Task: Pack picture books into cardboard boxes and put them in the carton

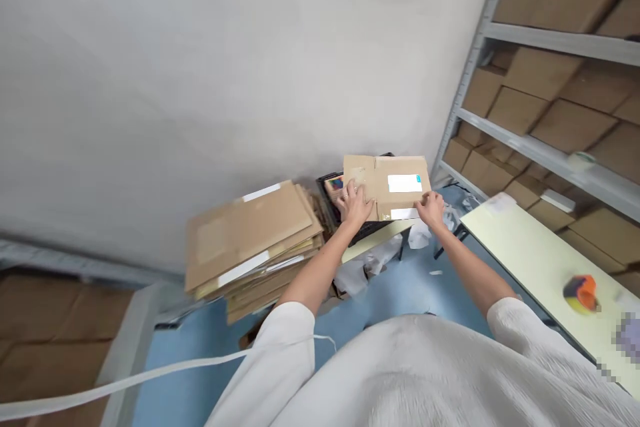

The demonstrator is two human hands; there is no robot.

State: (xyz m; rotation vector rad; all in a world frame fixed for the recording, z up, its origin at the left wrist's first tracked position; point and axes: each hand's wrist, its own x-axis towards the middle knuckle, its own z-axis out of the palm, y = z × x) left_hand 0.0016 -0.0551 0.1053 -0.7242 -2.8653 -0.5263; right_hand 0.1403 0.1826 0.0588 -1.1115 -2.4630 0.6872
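A flat brown cardboard box (395,185) with a white label on top rests over a black crate (367,230), near the wall. My left hand (356,205) lies on its left part with fingers curled over the flap, a ring on one finger. My right hand (431,208) grips the box's near right corner. Both arms stretch forward from white sleeves.
A tall stack of flattened cardboard (253,243) leans left of the crate. A pale table (540,267) on the right carries a tape dispenser (581,293). Grey shelving (550,47) with brown boxes fills the right. Crumpled white paper (373,263) lies on the blue floor; a white strap (150,373) crosses below.
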